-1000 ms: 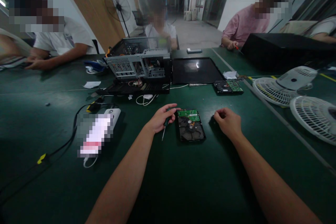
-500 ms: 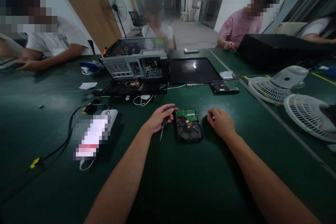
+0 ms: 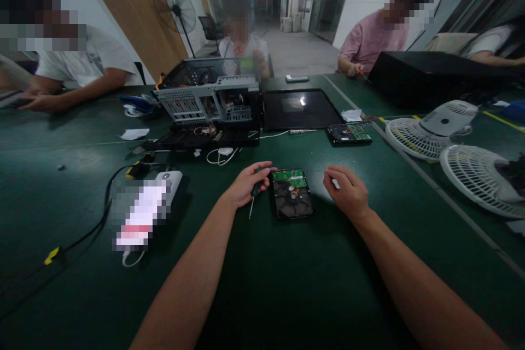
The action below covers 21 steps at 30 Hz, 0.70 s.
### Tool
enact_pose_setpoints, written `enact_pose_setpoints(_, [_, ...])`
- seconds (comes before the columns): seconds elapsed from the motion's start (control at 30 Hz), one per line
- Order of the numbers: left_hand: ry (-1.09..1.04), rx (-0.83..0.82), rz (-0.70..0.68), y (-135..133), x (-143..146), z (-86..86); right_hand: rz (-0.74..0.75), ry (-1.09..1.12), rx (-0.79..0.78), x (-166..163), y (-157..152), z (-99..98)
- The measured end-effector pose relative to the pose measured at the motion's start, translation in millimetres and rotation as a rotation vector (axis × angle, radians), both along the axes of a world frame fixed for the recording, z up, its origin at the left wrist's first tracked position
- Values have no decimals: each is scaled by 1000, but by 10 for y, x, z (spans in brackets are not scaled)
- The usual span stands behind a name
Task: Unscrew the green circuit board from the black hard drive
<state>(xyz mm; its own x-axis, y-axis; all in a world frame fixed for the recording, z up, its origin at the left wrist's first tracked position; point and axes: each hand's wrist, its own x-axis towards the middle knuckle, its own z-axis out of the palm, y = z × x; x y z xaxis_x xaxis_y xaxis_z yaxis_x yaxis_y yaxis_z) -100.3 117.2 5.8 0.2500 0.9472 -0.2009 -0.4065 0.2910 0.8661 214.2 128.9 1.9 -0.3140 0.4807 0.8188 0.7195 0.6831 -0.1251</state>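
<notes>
A hard drive (image 3: 292,194) lies circuit side up on the green table (image 3: 287,284), its green board at the far end. My left hand (image 3: 246,183) rests just left of it, closed round a small green-handled screwdriver (image 3: 253,197) whose shaft points toward me. My right hand (image 3: 346,192) sits to the right of the drive, fingers curled and pinched on something small and pale that I cannot make out.
An open computer case (image 3: 209,98) and a black side panel (image 3: 299,109) lie beyond. A second drive (image 3: 349,133) is at the right, two white fans (image 3: 443,136) further right. A cabled device (image 3: 143,210) lies at the left. Several people sit around the table.
My right hand has lifted slightly and shifted a little left beside the drive. My left hand and the screwdriver have stayed in place. The view has drifted slightly.
</notes>
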Motion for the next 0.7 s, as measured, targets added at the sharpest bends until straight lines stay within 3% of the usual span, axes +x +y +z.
enact_pose_setpoints(0.2, [-8,-5,7,-2,2,-5,16,-69,-60,8,17,-29])
enact_pose_setpoints(0.43, [-11,5,10,9,-7,-35,-72,-46,-347,-28,7,31])
enact_pose_setpoints(0.57, [-15,12,-5,8,-16,-31,-92,255,-652,-42,-23,120])
enact_pose_setpoints(0.7, [-13,9,1,3,-12,-19,171,834,-1180,30,3,257])
